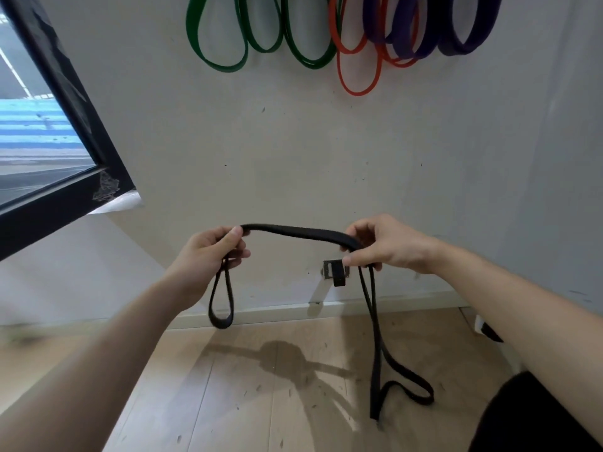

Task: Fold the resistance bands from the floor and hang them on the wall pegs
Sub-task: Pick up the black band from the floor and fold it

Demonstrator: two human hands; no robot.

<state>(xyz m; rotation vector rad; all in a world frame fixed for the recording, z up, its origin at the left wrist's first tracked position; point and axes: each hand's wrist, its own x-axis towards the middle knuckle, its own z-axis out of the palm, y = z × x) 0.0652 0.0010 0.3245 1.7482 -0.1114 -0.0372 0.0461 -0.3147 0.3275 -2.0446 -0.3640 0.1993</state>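
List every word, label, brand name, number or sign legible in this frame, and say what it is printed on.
None: no readable text appears anywhere in this view.
Black band, held between the left hand and right hand: no print visible.
Green bands, orange bands and purple bands on the wall: plain, no markings seen.
Small metal bracket low on the wall: no lettering discernible.

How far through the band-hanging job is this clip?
Done: green bands, orange bands and purple bands already hang on the wall. In hand: a black band, stretched between left hand and right hand, ends dangling. Left: finish folding, then hang it.
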